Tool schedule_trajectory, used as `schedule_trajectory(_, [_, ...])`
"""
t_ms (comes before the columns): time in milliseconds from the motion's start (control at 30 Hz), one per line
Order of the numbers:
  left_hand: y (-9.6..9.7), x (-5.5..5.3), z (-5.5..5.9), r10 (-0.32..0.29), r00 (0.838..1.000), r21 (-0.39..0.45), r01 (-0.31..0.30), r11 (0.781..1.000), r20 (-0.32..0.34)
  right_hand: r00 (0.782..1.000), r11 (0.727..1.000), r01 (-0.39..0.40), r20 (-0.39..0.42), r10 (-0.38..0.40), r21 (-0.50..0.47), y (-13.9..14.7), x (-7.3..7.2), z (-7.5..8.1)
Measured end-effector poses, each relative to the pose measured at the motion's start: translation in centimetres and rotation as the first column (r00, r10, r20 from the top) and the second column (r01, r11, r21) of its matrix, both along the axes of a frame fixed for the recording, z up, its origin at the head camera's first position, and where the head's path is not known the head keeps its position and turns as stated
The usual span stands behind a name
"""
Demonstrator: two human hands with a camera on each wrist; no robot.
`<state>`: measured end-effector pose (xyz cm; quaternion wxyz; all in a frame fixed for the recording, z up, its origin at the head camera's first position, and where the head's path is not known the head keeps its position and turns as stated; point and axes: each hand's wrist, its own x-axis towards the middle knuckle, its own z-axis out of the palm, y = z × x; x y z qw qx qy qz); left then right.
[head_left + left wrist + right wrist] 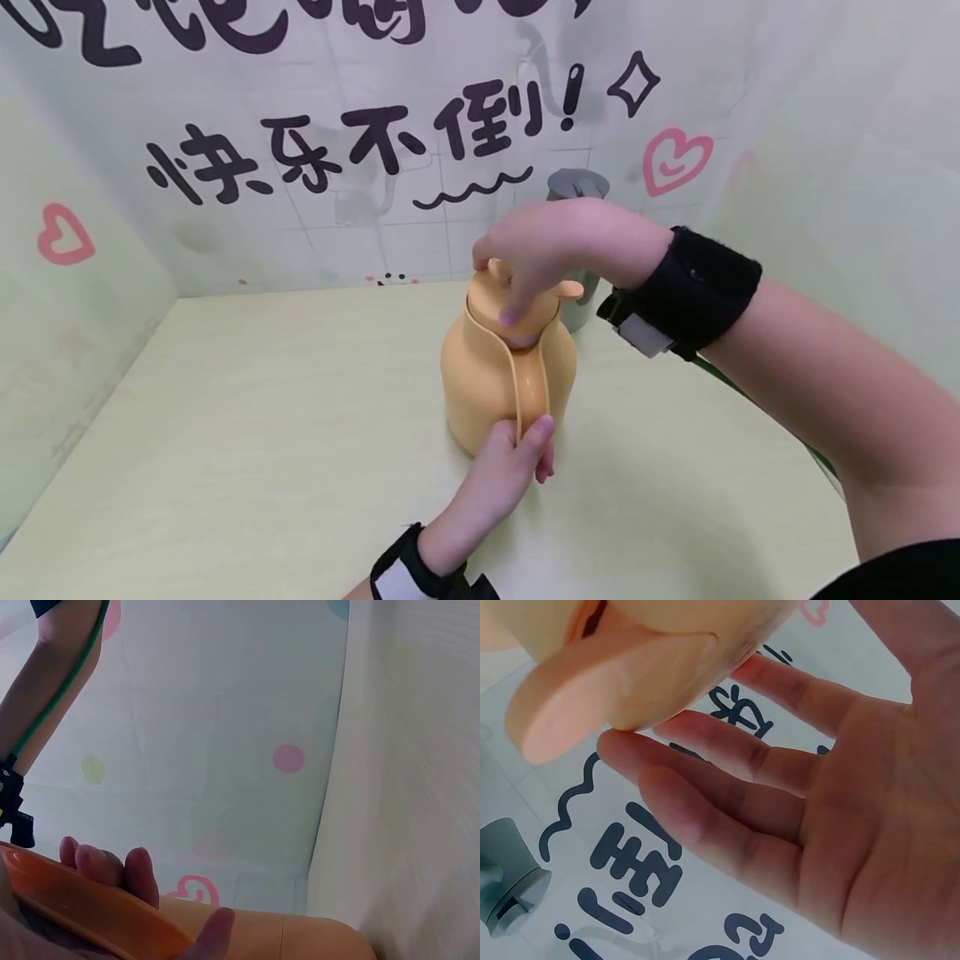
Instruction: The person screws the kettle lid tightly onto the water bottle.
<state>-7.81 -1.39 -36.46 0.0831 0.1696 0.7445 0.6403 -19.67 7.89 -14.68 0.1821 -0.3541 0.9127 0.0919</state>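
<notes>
A pale orange thermos jug (pixel 480 379) stands upright on the table. My left hand (pixel 498 467) grips the lower part of its handle (pixel 532 383), with the thumb along the near side; in the left wrist view the fingers (pixel 139 874) curl past the handle's edge. Over the top, my right hand (pixel 547 242) holds the round lid (pixel 486 298), its thumb on the near side and fingers at the far side. In the right wrist view the fingertips (pixel 622 746) touch the lid's lower edge, beside a tongue-shaped part (pixel 570 697) that sticks out. Whether the lid is seated or loose I cannot tell.
Behind the jug, partly hidden by my right arm, stands a grey-green container with a darker grey top (pixel 577 183). The pale table (pixel 300 417) meets a printed curtain (pixel 337 250) with dark lettering at the back. More curtain hangs at both sides.
</notes>
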Motion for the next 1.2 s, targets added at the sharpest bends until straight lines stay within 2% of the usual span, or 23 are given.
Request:
schedule_trajectory(267, [0.0, 0.0, 0.0, -0.005, 1.0, 0.026, 0.005, 1.0, -0.023, 0.997, 0.998, 0.061, -0.039, -0.06, 0.018, -0.5, 0.1, -0.1])
schedule_trajectory(600, [0.0, 0.2, 0.2, 0.003, 1.0, 0.028, -0.003, 1.0, -0.003, 0.988, 0.989, 0.149, -0.031, -0.149, -0.01, -0.8, 0.6, -0.4])
schedule_trajectory(800, [0.0, 0.2, 0.2, -0.002, 1.0, 0.033, 0.002, 0.999, -0.002, 0.975, 0.975, 0.22, -0.027, -0.22, 0.017, -1.2, 0.5, -0.4])
schedule_trajectory(933, [0.0, 0.2, 0.2, -0.005, 1.0, 0.039, 0.005, 0.999, -0.002, 0.961, 0.961, 0.276, -0.022, -0.276, -0.005, -1.3, 0.5, -0.5])
schedule_trajectory(1067, [0.0, 0.2, 0.2, -0.004, 1.0, 0.031, 0.004, 1.0, 0.005, 0.963, 0.964, 0.262, -0.057, -0.265, -0.044, -0.8, 0.7, -0.7])
schedule_trajectory(1200, [0.0, 0.2, 0.2, -0.001, 1.0, 0.028, 0.001, 1.0, 0.01, 0.965, 0.968, 0.248, -0.08, -0.25, -0.036, 0.0, 0.6, -0.2])
